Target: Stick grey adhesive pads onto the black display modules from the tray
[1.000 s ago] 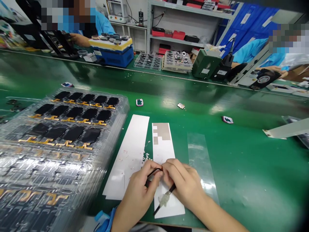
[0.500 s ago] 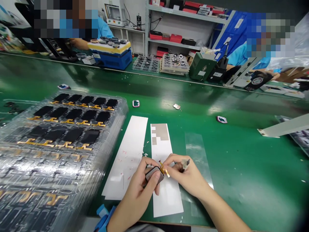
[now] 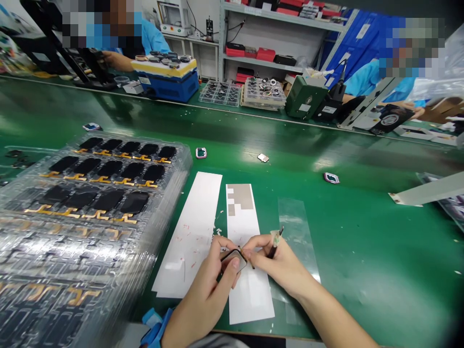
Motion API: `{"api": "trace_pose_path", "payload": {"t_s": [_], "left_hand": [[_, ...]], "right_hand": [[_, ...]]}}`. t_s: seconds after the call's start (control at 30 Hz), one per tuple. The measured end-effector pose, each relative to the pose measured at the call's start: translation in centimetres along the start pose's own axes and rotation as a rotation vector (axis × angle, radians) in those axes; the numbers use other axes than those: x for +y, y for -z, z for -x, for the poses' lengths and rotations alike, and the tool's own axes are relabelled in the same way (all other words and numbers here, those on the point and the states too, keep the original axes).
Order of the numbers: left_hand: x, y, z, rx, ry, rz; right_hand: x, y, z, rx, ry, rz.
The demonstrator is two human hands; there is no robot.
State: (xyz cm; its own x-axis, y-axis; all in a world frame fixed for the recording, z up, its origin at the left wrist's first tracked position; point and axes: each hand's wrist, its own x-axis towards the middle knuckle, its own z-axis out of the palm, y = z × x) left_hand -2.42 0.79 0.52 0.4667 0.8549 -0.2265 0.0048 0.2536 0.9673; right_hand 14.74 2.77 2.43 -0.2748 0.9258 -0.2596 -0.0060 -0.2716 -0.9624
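Observation:
My left hand point(image 3: 213, 280) is closed around a small watch-sized display screen point(image 3: 236, 265) with rounded corners and a black border, its thumb lying on the face. At the screen's right edge, my right hand point(image 3: 277, 263) pinches the display's narrow flex cable point(image 3: 253, 265), which is mostly hidden by the fingertips. A dark, slim pen-like tool point(image 3: 274, 245) with a whitish wrapped part is tucked in the same hand; its kind is unclear. Below both hands lies a white strip sheet point(image 3: 250, 307) with grey adhesive patches point(image 3: 243, 195) at its far end.
Stacked clear trays point(image 3: 174, 159) of black displays with gold flex cables fill the left. Another white sheet point(image 3: 181, 251) with red scraps and a clear film point(image 3: 293, 217) flank the hands. Small watch-like parts point(image 3: 200, 153) lie farther back. Two people sit across the green bench point(image 3: 362, 241).
The display has tilted in my left hand, and its face now looks paler. The gold flex cable now shows as a darker, thinner edge. The pen-like tool stands more upright in my right hand.

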Motion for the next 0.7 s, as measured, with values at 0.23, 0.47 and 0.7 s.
{"api": "trace_pose_path", "payload": {"t_s": [0.23, 0.47, 0.7], "left_hand": [[0.46, 0.18, 0.12, -0.029, 0.01, -0.005], [0.42, 0.16, -0.05, -0.022, 0.035, 0.023], [0.27, -0.05, -0.21, -0.014, -0.007, -0.034]], "right_hand": [[0.03, -0.11, 0.28, 0.028, -0.034, 0.071], [-0.12, -0.69, 0.59, 0.128, 0.049, 0.129], [-0.16, -0.61, 0.63, 0.116, 0.028, 0.12]]}}
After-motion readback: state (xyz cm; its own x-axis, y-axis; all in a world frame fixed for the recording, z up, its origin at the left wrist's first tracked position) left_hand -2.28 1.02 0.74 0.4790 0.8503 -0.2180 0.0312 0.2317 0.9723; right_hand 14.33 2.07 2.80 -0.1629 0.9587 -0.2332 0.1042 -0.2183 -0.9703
